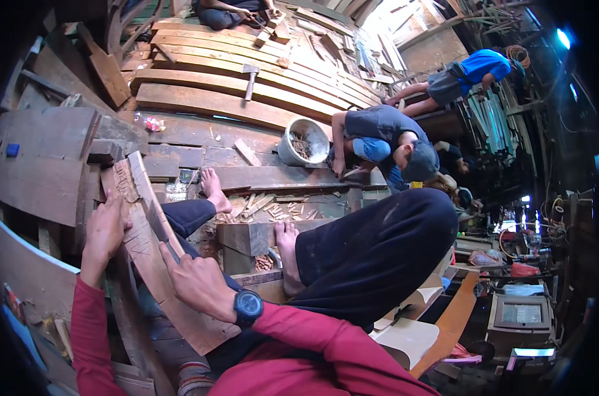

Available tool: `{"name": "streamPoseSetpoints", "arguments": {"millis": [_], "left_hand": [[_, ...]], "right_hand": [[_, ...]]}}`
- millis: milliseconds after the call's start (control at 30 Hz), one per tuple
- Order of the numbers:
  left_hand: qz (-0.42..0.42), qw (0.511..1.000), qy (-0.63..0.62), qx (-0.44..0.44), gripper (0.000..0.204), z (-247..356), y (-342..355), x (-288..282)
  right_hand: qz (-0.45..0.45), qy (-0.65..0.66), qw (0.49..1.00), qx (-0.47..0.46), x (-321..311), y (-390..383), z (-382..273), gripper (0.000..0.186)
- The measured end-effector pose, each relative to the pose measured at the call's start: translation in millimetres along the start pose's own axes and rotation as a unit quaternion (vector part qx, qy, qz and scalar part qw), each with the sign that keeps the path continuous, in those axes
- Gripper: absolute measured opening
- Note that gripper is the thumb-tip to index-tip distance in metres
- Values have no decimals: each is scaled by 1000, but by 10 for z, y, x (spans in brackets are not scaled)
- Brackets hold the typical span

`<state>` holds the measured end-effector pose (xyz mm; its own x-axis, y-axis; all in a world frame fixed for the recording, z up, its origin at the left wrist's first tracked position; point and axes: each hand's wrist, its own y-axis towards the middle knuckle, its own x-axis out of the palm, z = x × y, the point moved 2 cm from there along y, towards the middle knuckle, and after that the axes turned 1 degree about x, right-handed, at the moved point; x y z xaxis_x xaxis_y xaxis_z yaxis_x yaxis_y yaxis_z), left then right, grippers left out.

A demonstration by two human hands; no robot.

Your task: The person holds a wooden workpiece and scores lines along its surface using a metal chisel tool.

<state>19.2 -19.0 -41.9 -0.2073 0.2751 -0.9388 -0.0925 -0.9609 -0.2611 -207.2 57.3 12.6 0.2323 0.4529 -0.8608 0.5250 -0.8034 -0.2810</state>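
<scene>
A curved wooden board (157,264) slants across my lap, its upper end rough and chipped. My left hand (106,228) grips the board's left edge near that end, thumb on the top face. Along the right side runs a thin wooden strip (155,204), set on edge against the board. My right hand (197,284), with a dark watch at the wrist, closes at the lower end of this strip, index finger stretched along the wood. Pencil-like lines show on the board between my hands. The undersides of my fingers are hidden.
Ahead stands a metal bucket (304,142) of scraps; a hatchet (250,80) lies on long planks (220,63). A crouching person in a grey shirt (378,129) works at right; another in a blue shirt (482,66) bends farther off. Wood offcuts (273,208) litter the floor by my feet.
</scene>
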Motion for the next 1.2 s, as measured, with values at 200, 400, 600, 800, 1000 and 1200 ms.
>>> {"name": "streamPoseSetpoints", "arguments": {"millis": [200, 400, 600, 800, 1000, 1200], "left_hand": [[-18, 1000, -7, -6, 54, 115, 20, -34], [-22, 1000, 1, -14, 53, 120, 1, -110], [-12, 1000, -7, -10, 54, 6, -27, 9], [-2, 1000, -22, 12, 54, -4, 26, 34], [-22, 1000, -17, 6, 54, 119, 25, -61], [-34, 999, -3, -11, 54, 87, -15, -44]], "right_hand": [[26, -14, 1000, -7, 43, 67, 126, 70], [17, -5, 1000, 0, -14, -14, 50, 71], [-15, 7, 1000, 3, -173, -10, -2, 69], [13, -6, 1000, -3, -72, 47, 75, 68], [25, -9, 1000, 2, -45, 77, 164, 71], [-13, -4, 1000, -13, -250, 13, 42, 72]]}}
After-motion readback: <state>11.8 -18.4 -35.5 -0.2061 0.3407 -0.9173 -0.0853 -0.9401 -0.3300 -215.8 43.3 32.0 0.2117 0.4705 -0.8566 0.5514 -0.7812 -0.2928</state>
